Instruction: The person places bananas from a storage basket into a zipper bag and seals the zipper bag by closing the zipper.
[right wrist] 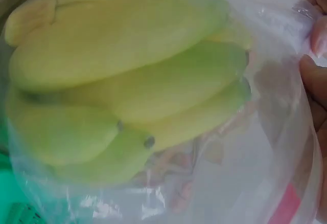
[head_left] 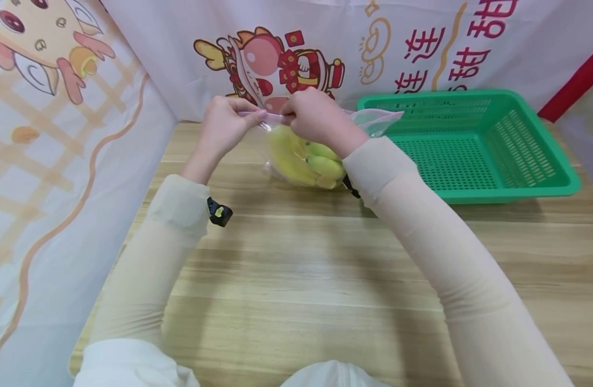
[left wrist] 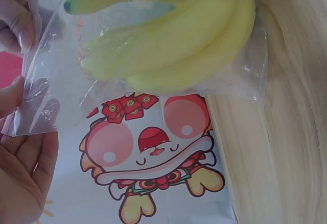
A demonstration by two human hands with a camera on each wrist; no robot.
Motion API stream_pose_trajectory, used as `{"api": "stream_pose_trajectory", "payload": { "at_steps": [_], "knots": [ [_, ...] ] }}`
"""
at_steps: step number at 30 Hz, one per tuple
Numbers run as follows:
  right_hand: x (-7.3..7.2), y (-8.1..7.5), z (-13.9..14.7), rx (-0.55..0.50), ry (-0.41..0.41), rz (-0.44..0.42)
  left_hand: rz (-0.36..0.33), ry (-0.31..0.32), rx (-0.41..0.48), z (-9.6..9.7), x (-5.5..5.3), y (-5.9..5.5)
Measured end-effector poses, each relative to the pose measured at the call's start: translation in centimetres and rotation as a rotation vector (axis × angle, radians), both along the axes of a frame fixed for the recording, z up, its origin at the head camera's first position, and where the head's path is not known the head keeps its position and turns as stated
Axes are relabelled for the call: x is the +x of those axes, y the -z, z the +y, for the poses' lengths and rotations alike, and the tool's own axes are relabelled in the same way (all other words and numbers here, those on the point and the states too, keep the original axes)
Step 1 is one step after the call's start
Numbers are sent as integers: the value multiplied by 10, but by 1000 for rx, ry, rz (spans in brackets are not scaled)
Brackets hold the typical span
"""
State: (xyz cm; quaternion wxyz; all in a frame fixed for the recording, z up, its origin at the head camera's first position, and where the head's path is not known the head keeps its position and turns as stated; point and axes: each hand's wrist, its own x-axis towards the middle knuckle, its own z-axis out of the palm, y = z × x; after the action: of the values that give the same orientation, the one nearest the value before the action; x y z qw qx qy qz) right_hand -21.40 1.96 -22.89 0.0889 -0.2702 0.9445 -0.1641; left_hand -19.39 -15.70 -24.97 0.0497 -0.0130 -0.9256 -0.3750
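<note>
A clear zip bag (head_left: pixel 272 156) with a pink top strip holds several yellow-green bananas (head_left: pixel 322 161). Its lower part is at the tabletop, toward the back. My left hand (head_left: pixel 223 126) pinches the left end of the bag's top strip between thumb and fingers. Close beside it, my right hand (head_left: pixel 315 118) pinches the same strip near its middle. To the right of that hand, the strip's far end sticks out loose. In the left wrist view the bananas (left wrist: pixel 179 40) show through the plastic, and the right wrist view shows banana tips (right wrist: pixel 148 141) close up.
A green plastic basket (head_left: pixel 506 192) with slotted walls stands at the back right, just beside the bag. The wooden table (head_left: pixel 286 269) stretches toward me. A printed cloth (head_left: pixel 170 54) hangs behind, and another printed sheet (head_left: pixel 59 177) stands along the left.
</note>
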Motion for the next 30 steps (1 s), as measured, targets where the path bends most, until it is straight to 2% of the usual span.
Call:
{"api": "stream_pose_trajectory", "payload": {
  "at_steps": [5,10,20,26,30],
  "knots": [
    [-1,-2,6,20,2,24,-8,-39,39,-3,-2,0],
    [-1,-3,11,35,32,31,-18,-50,50,-4,-4,0],
    [-6,-5,25,-28,51,-62,-57,-59,24,-5,-3,-2],
    [-6,-6,35,-46,32,-48,-80,-67,34,-7,-2,-2],
    [-7,-5,40,-53,61,-52,-81,-58,46,-9,-4,-3]
  ]
}}
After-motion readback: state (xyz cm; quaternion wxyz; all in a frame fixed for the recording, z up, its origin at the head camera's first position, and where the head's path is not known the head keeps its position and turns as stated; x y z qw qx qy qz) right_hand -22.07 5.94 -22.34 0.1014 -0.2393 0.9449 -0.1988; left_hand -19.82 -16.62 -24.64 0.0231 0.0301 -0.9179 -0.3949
